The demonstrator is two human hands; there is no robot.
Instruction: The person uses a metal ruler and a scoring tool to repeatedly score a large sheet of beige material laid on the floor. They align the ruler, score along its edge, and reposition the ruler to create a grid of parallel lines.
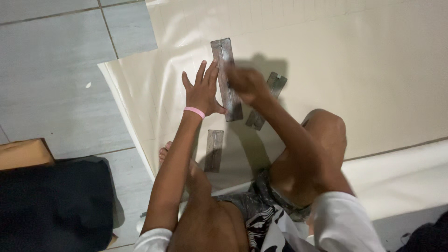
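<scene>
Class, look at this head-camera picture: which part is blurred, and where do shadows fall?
In the head view, the right hand is smeared by motion blur, while the left hand is sharp beside the long metal bar; a soft shadow falls on the cream sheet beyond the right hand.

Grey tiled floor (56, 70), dark cloth (51, 205), dim light
</scene>
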